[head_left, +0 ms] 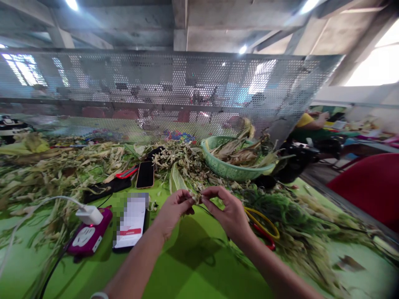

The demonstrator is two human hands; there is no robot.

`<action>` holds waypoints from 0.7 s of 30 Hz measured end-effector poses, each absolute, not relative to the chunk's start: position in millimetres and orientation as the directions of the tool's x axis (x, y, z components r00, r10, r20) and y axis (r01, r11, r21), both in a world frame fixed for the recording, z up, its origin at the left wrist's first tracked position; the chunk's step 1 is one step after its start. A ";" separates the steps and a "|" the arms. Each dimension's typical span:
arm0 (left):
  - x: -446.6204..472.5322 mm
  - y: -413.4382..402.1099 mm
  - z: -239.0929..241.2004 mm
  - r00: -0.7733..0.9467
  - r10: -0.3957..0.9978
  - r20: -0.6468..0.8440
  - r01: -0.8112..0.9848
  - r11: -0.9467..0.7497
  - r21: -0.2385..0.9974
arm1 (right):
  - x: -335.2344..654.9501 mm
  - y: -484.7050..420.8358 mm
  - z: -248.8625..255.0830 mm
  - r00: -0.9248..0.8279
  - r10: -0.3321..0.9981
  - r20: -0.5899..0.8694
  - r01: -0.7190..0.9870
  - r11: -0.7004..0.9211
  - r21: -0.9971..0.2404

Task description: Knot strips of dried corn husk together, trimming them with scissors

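In front of me, my left hand point(176, 209) is closed in a pinch on a small pale piece of dried corn husk point(197, 197). My right hand point(229, 214) meets it from the other side, thumb and forefinger pinched at the same piece. Its exact shape is too small to make out. Just beyond my fingers lies a longer green-and-white husk strip point(177, 178). Beside my right wrist is a tool with yellow and red loop handles point(264, 224), partly hidden by the hand.
Husk scraps point(93, 160) cover the far left table. A green basket point(238, 170) holds dried husks; green fibres point(274, 207) lie at right. Left are a lit phone point(132, 224), a dark phone point(145, 174), a red cutter point(127, 171) and a purple power strip point(93, 236).
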State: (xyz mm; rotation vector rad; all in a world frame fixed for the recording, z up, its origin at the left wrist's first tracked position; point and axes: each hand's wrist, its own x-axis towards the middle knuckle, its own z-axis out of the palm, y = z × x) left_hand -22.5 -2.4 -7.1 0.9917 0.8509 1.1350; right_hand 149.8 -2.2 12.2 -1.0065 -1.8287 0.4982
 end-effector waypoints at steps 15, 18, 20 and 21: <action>-18.1 -1.9 -14.2 0.170 0.983 -0.061 -0.389 0.124 0.913 | 144.0 4.4 -7.4 -0.251 0.900 0.358 0.439 0.435 -0.786; -19.3 -2.5 -12.7 0.199 0.979 -0.048 -0.341 0.115 0.933 | 145.2 3.5 -5.3 -0.260 0.892 0.369 0.466 0.450 -0.762; -19.8 -3.2 -11.5 0.221 0.974 -0.056 -0.313 0.125 0.942 | 145.9 2.7 -2.7 -0.264 0.880 0.395 0.485 0.475 -0.735; -19.9 -3.6 -10.9 0.230 0.971 -0.065 -0.303 0.135 0.943 | 146.1 2.2 -1.3 -0.266 0.874 0.407 0.492 0.487 -0.722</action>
